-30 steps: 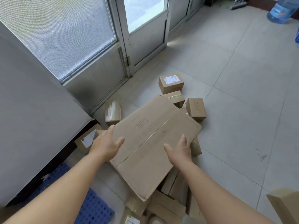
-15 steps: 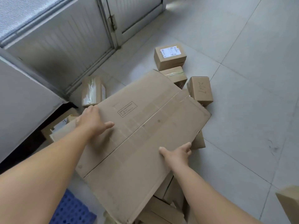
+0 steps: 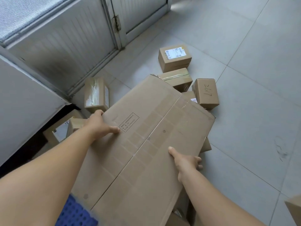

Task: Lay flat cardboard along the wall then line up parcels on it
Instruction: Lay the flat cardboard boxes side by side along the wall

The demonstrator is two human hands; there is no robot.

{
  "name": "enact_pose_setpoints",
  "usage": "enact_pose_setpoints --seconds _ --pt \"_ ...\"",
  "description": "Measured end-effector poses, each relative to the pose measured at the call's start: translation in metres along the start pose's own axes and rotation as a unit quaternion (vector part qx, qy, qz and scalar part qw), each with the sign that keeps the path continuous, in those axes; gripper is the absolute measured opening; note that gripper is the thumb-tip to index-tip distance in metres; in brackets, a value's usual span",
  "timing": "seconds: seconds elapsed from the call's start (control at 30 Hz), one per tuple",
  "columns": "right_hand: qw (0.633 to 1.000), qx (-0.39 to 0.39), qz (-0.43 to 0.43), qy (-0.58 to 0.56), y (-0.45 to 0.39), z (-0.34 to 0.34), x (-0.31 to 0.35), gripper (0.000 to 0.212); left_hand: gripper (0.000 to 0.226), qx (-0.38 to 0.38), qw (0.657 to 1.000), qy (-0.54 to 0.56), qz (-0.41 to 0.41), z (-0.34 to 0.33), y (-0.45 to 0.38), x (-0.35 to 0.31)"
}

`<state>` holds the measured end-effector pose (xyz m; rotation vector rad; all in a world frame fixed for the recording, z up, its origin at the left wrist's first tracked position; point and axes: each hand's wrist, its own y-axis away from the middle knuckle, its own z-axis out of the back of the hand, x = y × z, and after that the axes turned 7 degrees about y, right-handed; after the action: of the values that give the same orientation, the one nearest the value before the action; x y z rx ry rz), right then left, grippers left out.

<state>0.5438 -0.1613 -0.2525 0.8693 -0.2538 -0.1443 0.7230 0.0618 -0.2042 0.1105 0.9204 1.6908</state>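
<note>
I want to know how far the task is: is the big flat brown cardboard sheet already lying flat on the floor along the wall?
No, the big flat brown cardboard sheet rests tilted on parcels, gripped by both hands.

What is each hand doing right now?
Left hand: grips the flat cardboard at its left edge.
Right hand: grips its right edge.

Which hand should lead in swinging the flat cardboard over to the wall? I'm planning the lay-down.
Left, probably. The left hand grips the flat cardboard on its wall-side edge, nearest the wall panel; the right hand holds the far edge.
</note>
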Motion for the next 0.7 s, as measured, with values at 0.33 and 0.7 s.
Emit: enact_pose_setpoints --seconds 0.33,0.7 --pt "0.995 -0.033 0.092 0.037 0.054 0.008 0.000 0.103 0.074 -0.057 0.996 0.071 0.018 0.039 0.054 0.027" --pt "0.965 0.014 0.254 0.060 0.194 -0.003 0.012 0.108 0.073 -0.151 0.967 0.199 0.055 0.137 0.169 0.126"
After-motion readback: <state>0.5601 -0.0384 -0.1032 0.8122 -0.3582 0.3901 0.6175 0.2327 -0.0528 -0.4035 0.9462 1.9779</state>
